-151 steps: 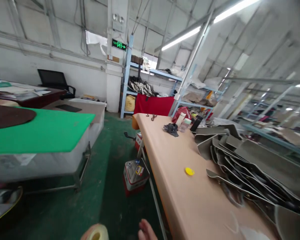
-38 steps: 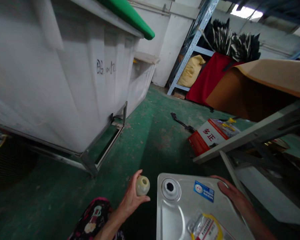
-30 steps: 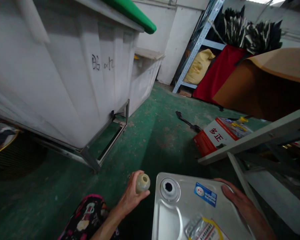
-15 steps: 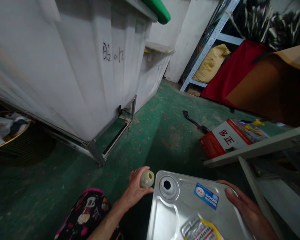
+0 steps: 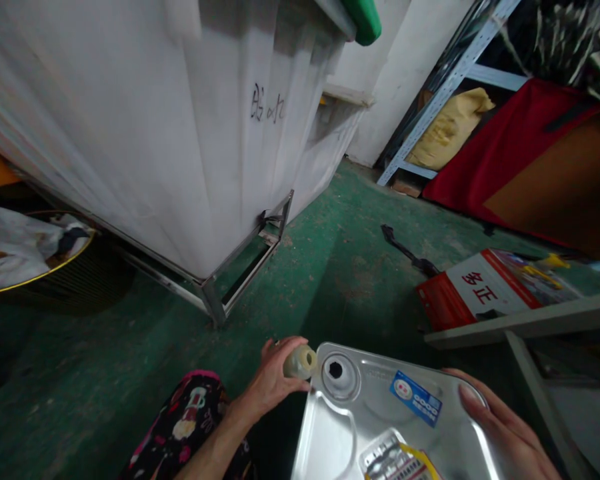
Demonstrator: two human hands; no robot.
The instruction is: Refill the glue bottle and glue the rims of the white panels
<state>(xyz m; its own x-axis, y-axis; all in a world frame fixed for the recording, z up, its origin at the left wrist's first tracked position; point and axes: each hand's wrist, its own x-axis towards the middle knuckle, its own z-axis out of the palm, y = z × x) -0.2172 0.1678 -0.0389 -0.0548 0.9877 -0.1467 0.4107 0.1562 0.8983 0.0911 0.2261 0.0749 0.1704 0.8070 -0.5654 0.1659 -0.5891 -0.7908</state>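
1. Left hand (image 5: pixel 273 380): closed around the bottle (image 5: pixel 295 364); bottle's open mouth turned toward the can (image 5: pixel 370 407); bottle just beside the can's corner; whether they touch cannot be told.
2. Right hand (image 5: pixel 503 420): gripping the can at its right edge, thumb on top; can's silver top faces the camera at the bottom of the view.
3. Can's top: spout (image 5: pixel 336 371) with dark opening, at the corner near the bottle; blue label (image 5: pixel 416 398) toward the right hand.
4. Patterned cloth (image 5: pixel 187 420), pink-edged; beside the left forearm.
5. Basket (image 5: pixel 90 283) at left, holding pale scraps; white bin (image 5: pixel 180 147) with handwriting, on a metal frame (image 5: pixel 213 300); red-and-white box (image 5: pixel 473 287) at right, on green floor (image 5: pixel 330 280).
6. Rear: blue shelf (image 5: pixel 460 70); yellow sack (image 5: pixel 450 130) on it; red cloth (image 5: pixel 520 140) alongside.
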